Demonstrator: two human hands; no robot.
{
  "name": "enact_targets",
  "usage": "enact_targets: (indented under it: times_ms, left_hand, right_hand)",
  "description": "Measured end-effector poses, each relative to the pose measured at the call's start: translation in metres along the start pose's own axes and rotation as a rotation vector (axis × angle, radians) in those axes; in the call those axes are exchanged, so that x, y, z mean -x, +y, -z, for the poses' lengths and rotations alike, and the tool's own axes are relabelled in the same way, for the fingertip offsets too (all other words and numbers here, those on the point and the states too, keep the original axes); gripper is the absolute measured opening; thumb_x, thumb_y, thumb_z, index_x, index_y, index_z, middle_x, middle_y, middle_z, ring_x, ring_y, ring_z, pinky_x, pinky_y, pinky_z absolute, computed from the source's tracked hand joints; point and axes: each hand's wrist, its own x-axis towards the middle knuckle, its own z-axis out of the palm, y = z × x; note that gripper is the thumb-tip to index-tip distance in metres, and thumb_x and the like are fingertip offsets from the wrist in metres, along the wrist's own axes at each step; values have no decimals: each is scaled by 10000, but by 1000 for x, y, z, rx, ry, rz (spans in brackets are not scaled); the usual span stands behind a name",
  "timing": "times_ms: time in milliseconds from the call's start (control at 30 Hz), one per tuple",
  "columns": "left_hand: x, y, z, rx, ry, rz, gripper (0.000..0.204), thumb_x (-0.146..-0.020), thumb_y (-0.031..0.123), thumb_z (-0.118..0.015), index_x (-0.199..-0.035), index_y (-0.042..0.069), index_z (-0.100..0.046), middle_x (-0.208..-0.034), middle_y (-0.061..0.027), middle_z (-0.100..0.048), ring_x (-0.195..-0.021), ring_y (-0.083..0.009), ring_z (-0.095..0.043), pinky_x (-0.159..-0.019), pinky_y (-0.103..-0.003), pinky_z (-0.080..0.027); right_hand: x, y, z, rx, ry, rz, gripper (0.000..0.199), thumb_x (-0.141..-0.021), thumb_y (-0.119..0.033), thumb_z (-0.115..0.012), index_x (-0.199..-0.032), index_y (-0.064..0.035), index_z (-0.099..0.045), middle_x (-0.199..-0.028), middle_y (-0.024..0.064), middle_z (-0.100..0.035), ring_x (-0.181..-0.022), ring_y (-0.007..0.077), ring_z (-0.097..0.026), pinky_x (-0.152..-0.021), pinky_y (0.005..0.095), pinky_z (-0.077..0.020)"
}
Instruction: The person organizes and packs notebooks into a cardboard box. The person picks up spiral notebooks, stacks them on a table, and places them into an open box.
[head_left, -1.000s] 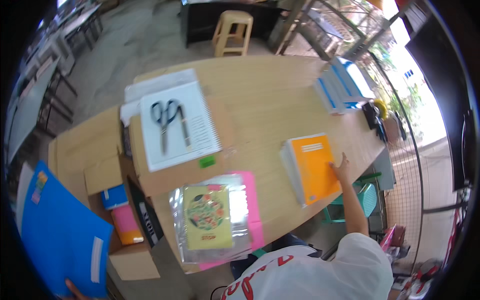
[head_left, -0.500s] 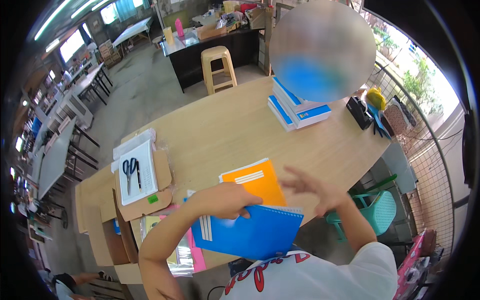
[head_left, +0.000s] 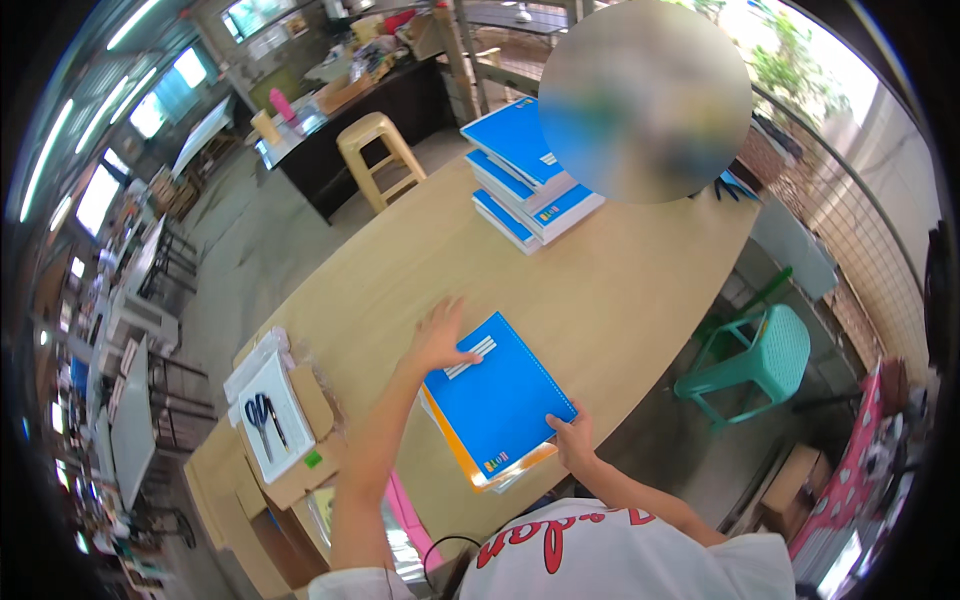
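A blue spiral notebook point(head_left: 498, 395) lies on the wooden table in front of me, with white label lines near its far left corner. An orange notebook point(head_left: 464, 466) shows from under its left and near edges, and white page edges stick out below that. My left hand point(head_left: 436, 340) is at the blue notebook's far left corner, fingers spread and the thumb over the cover. At the right edge my right hand point(head_left: 573, 438) grips the blue notebook, thumb on top; its other fingers are partly hidden.
A stack of blue and white notebooks point(head_left: 540, 208) stands at the far side, partly behind a blurred circle. On the left, scissors point(head_left: 259, 420) and a pen point(head_left: 275, 418) lie on white paper over cardboard. A green stool point(head_left: 765, 350) stands right of the table.
The blue notebook has turned and now covers the orange one. My left hand has let go of it and spread its fingers; my right hand has come down and taken its right edge.
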Motion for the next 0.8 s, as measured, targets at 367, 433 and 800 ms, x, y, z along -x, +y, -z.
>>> enact_targets:
  times_ms: [367,433,800]
  left_hand:
    - [34,-74,-83,730,-519,138,735,-651,380,-811,-1241,23,-555,-1175,-165,-628,-1043,-291,-621,-907,-397,-484]
    - [50,-48,-91,764,-512,148,741,-650,399,-810,-1220,-2,-559,-1161,-178,-630,-1033,-296,-625,-896,-400,-489]
    - [136,31,-157,1405,-282,189,805,-723,249,-810,-1330,-47,-370,-1260,-184,-534,-1136,-284,-552,-978,-419,-439]
  right_hand:
    - [98,-1,23,142,445,-523,914,-731,-292,-811,-1408,-102,-227,-1394,195,-351,-1282,345,-396,-1023,572,-310]
    - [93,21,47,-180,140,-563,950,-707,-371,-820,-1415,-158,-224,-1443,195,-301,-1335,370,-303,-1040,676,-181]
    - [125,-84,69,658,72,212,692,-553,-63,-837,-1160,-36,-504,-996,121,-619,-1011,271,-605,-906,381,-473]
